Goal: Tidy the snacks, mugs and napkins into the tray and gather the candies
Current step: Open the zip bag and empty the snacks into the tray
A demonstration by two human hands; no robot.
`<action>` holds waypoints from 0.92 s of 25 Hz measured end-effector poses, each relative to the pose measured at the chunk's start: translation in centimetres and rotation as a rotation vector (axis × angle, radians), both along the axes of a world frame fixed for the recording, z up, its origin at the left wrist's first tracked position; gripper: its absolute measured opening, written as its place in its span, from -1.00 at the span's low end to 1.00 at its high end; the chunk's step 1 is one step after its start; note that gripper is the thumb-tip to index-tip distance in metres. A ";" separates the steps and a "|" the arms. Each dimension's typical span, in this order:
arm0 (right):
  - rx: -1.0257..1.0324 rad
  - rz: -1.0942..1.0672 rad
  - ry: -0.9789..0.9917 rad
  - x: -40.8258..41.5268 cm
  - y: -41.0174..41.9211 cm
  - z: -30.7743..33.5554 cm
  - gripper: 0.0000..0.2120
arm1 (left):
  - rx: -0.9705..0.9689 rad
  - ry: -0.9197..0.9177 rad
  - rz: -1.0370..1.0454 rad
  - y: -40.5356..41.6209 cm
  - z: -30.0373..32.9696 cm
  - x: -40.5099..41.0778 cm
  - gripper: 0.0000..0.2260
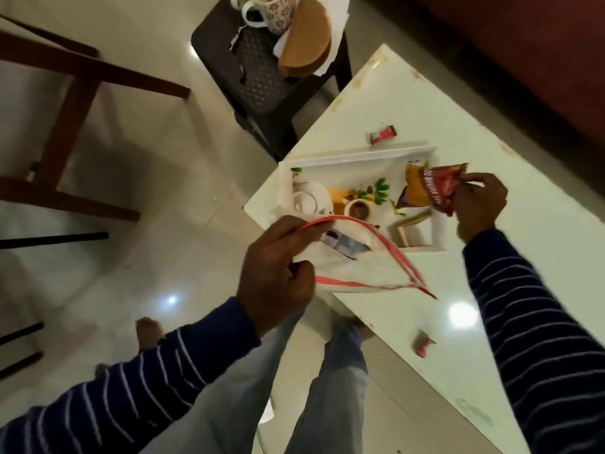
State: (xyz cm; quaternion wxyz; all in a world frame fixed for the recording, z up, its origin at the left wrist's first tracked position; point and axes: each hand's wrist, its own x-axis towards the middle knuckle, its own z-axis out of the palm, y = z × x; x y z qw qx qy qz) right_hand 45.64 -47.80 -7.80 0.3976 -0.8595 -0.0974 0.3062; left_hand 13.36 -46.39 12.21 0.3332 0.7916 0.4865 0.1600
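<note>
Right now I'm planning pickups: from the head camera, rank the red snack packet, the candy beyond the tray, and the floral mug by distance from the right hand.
1. Red snack packet, in the right hand, over the tray.
2. Candy, on the table beyond the tray.
3. Floral mug, on the dark stool.

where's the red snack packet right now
In the head view it is at the right, held by the right hand over the tray's right end: the red snack packet.
</note>
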 end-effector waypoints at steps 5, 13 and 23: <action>-0.123 0.135 -0.143 0.7 1.7 -1.5 -0.76 | -0.047 -0.097 -0.031 0.0 -2.1 1.5 -0.49; 0.464 0.339 -0.054 -9.5 -7.3 19.9 -0.84 | -0.091 -0.073 -0.011 -0.2 -3.3 2.9 -0.41; -0.474 1.299 -0.145 -16.5 -0.7 9.2 -0.90 | 0.004 -0.139 -0.092 -2.6 -4.7 4.2 -0.41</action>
